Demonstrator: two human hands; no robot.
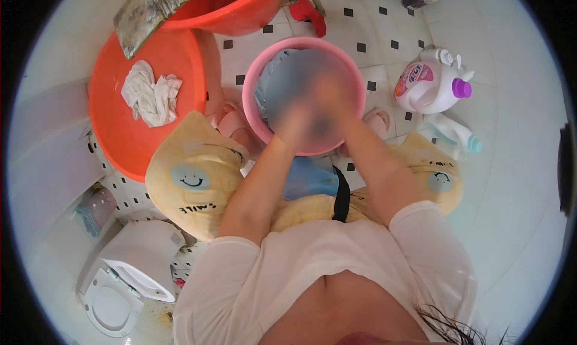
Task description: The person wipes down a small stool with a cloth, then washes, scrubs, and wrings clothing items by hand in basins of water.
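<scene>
Between my feet stands a pink plastic basin (250, 106) with light blue-grey cloth (266, 79) along its inner left side. Both my forearms reach down into it. A round blur covers most of the basin's inside. My left hand (303, 115) is inside the near half, its fingers lost in the blur. My right hand (331, 93) lies a little farther in and to the right, equally smeared. Whether either hand grips the cloth cannot be made out.
At left, an orange-red tub (148, 151) holds crumpled white cloth (151, 95). A worn washboard (153, 16) leans on another red tub (243, 11) behind. Detergent jug (423, 86) and bottle (455, 131) stand right. A red cloth item (311, 16) lies beyond the basin.
</scene>
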